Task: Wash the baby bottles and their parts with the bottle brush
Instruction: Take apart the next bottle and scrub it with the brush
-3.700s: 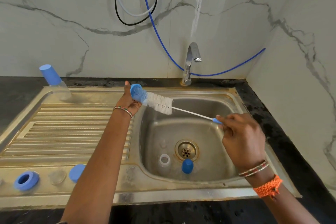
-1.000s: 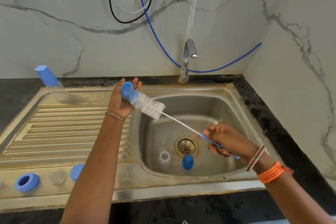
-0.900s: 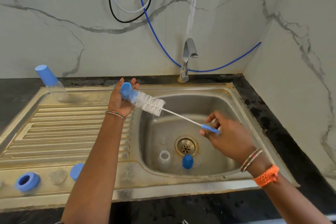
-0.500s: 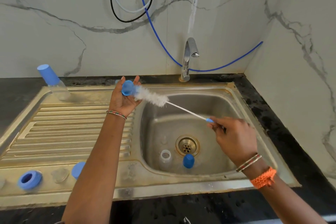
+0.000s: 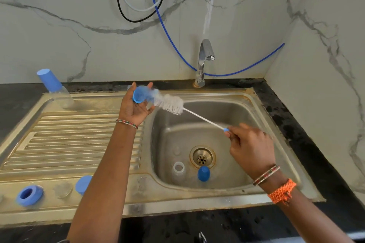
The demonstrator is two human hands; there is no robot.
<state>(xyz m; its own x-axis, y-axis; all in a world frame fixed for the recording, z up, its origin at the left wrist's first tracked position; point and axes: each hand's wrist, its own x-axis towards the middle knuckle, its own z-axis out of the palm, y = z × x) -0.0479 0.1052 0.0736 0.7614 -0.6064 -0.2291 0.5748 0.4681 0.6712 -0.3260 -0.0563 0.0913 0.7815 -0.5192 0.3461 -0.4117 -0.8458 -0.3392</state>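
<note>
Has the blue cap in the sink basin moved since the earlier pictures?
No. The blue cap is still just in front of the drain, beside the clear bottle.

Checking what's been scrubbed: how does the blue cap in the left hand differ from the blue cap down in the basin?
The blue cap in the left hand is held up over the sink's edge, lying sideways; the blue cap in the basin stands by the drain. The held cap has the bottle brush pushed into it, worked by the right hand; the basin cap is untouched. Both look the same blue.
</note>
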